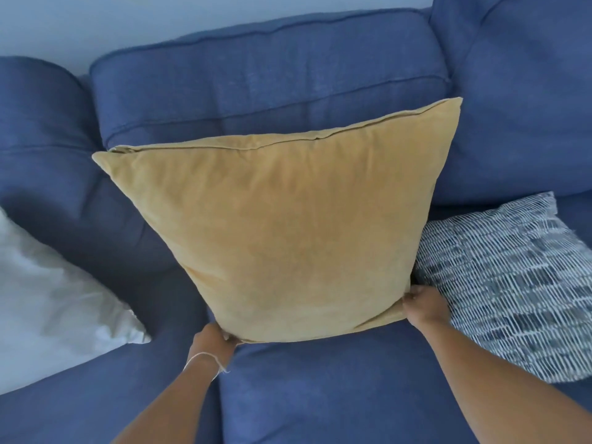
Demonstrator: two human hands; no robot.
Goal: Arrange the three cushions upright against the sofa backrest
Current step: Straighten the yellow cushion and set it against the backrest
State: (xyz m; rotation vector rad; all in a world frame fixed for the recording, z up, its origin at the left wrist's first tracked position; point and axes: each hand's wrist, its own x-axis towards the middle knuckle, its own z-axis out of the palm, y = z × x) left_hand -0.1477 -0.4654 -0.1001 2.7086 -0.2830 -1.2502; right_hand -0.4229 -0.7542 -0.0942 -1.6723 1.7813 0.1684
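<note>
A large mustard-yellow cushion (282, 225) leans with its top edge toward the blue sofa backrest (269, 78), in the middle of the sofa. My left hand (213, 342) grips its lower left corner. My right hand (423, 304) grips its lower right corner. A white cushion (54, 299) lies flat on the seat at the left. At the right, a dark blue cushion with white dashes (509, 283) lies flat on the seat, partly tucked behind the yellow one.
The blue sofa seat (320, 395) stretches along the bottom of the view, with a seam between two seat pads. Further backrest pads stand at the far left (41, 123) and right (525, 97). A pale wall shows above the sofa.
</note>
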